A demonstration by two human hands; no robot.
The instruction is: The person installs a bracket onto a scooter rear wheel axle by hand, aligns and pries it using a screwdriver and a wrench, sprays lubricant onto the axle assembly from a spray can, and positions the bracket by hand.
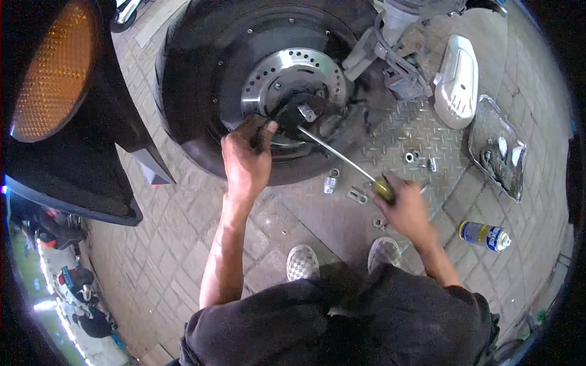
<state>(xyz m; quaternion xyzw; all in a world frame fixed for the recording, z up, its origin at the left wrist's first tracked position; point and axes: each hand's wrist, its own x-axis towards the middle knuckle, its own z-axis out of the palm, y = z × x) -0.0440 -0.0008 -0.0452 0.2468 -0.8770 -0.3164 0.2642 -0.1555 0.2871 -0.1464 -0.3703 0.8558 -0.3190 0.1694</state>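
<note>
My right hand (403, 207) is wrapped round the yellow-green handle of a screwdriver (340, 157). The long metal shaft points up and left, its tip near the hub of a wheel (201, 79). My left hand (247, 155) is at the lower left of the hub, its fingers dark and closed by the black part there; what they hold is too hard to make out. A drilled silver brake disc (299, 59) surrounds the hub. A metal axle end (306, 112) stands up at the hub's middle.
A metal plate (390, 146) bears sockets (330, 182) and nuts (378, 224). To the right are a white cover (456, 85), a metal tray (519, 177) and a spray can (483, 236). Black bodywork with an orange lamp (58, 67) fills the upper left.
</note>
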